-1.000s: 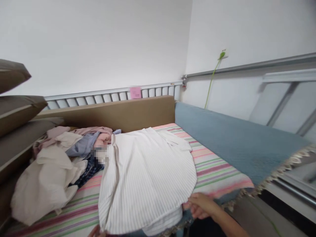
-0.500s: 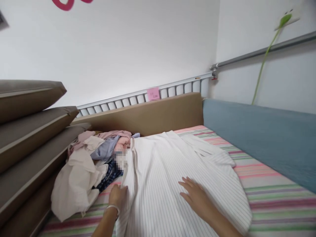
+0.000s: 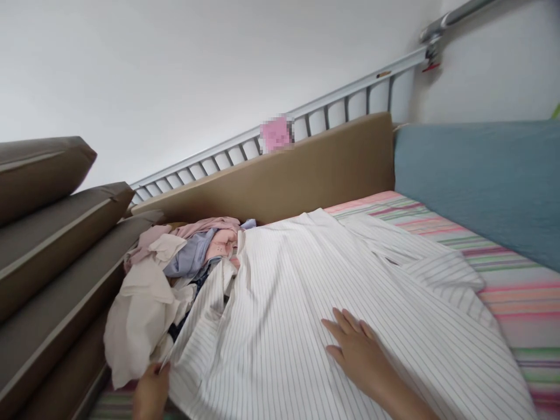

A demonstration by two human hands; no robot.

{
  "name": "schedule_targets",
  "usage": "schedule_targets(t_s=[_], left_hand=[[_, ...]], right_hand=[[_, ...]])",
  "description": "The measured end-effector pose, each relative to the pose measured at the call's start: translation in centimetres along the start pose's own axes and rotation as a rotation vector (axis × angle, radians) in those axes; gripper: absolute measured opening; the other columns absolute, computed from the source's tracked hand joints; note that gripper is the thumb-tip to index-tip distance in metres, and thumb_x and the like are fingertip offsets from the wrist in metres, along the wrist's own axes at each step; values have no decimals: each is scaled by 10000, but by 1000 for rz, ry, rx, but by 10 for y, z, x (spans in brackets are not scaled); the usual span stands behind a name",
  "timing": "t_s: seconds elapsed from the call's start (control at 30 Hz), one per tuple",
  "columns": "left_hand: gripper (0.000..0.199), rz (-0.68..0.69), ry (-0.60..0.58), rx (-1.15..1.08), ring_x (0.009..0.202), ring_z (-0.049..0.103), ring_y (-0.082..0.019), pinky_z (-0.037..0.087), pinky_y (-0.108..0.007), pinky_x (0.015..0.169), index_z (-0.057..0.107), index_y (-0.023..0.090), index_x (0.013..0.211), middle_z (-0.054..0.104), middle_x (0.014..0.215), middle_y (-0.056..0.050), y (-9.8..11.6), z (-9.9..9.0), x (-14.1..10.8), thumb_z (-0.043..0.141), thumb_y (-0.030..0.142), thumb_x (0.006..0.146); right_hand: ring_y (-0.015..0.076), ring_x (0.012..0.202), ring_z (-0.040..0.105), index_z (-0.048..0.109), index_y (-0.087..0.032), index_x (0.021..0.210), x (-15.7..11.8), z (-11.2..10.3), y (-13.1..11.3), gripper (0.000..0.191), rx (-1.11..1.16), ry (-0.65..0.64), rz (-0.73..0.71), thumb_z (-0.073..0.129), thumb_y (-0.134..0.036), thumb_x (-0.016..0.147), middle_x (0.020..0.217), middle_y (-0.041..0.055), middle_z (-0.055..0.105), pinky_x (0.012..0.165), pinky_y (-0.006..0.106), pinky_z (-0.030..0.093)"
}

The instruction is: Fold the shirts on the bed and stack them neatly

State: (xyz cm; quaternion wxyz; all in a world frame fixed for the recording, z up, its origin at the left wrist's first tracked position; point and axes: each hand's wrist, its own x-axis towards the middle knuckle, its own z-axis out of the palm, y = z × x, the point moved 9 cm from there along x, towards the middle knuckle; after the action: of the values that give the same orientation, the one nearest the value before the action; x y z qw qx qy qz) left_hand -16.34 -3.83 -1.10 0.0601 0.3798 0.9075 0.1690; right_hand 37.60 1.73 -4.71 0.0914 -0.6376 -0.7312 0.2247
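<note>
A white shirt (image 3: 289, 291) with thin dark stripes lies spread over the bed, its right sleeve (image 3: 446, 274) stretched out to the side. At the lower left, my left hand (image 3: 151, 391) pinches the shirt's left edge and holds that part pulled out sideways. Spread flat on the middle of the shirt, my right hand (image 3: 352, 344) has its fingers apart and grips nothing. A heap of crumpled clothes (image 3: 140, 303), white, pink, lilac and dark checked, sits just beyond my left hand, and the shirt's left side partly covers it.
Thick grey-brown cushions (image 3: 52, 245) are stacked along the left. A brown padded board (image 3: 306, 169) and a white railing (image 3: 210, 157) run along the back. On the right stands a blue padded panel (image 3: 476, 181). A striped sheet (image 3: 520, 297) covers the bed.
My left hand has moved left and toward me, drawing the shirt's edge outward over part of the clothes heap. My right hand stays flat on the shirt. The view has tilted and shifted.
</note>
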Motion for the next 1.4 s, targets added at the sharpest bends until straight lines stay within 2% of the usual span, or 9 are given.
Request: schedule_targets(t_s=[0.2,0.43,0.63,0.8,1.03,1.13,1.2,1.3,1.4], left_hand=[[290,-76,31,72,777,637,-293,492,-372,690,571,152,954,673,831,-132,-5,-7,-22,439,273,726],[404,721,377,230,1154,497,-259,385,-397,971,496,139,1188,560,1231,-133,150,-8,-62,382,218,809],[527,513,163,375,1128,515,-311,364,-449,924,426,139,1285,584,1192,-175,209,22,2,475,319,792],[337,369,73,362,830,648,-253,428,-336,703,596,198,1040,691,884,-127,184,-7,36,338,294,845],[380,63,61,388,853,638,-302,453,-373,693,565,182,1093,669,961,-154,50,-84,39,335,310,819],[446,149,258,468,996,580,-349,451,-451,783,494,131,1201,596,1143,-190,54,-99,18,358,262,797],[481,416,371,467,1147,494,-319,399,-449,921,441,118,1256,503,1293,-176,98,-83,-9,347,191,789],[444,785,140,340,1207,457,-194,300,-319,1039,495,131,1201,549,1265,-123,167,-11,-46,300,117,802],[415,686,-6,302,1160,497,-218,343,-346,972,471,135,1227,575,1236,-127,190,45,-45,333,237,850]], right_hand=[[243,1392,83,383,-244,1381,-2,-1,3,531,21,-43,-4,369,-376,866,1507,38,178,1137,466,118],[252,1393,80,386,-238,1380,-4,-5,-2,536,-7,-59,18,364,-384,864,1509,45,185,1134,472,113],[253,1388,117,411,-248,1365,-1,-2,2,532,-3,-21,3,381,-398,856,1499,42,204,1128,482,144],[272,1382,145,447,-253,1342,2,1,6,517,35,22,-4,418,-380,842,1487,37,240,1124,500,161],[265,1388,112,412,-242,1366,1,-2,1,528,23,-31,6,378,-393,861,1498,44,205,1127,496,144],[251,1391,107,413,-242,1364,1,-2,1,530,7,-30,4,380,-391,857,1499,42,207,1128,481,140],[245,1391,114,418,-243,1361,1,-2,1,526,4,-15,1,385,-382,854,1496,43,215,1127,478,139],[256,1386,141,440,-241,1347,1,-2,2,521,12,21,4,402,-382,847,1487,49,242,1120,493,151],[260,1382,157,452,-247,1339,2,-2,2,516,18,35,0,405,-386,844,1484,46,252,1120,495,159]])
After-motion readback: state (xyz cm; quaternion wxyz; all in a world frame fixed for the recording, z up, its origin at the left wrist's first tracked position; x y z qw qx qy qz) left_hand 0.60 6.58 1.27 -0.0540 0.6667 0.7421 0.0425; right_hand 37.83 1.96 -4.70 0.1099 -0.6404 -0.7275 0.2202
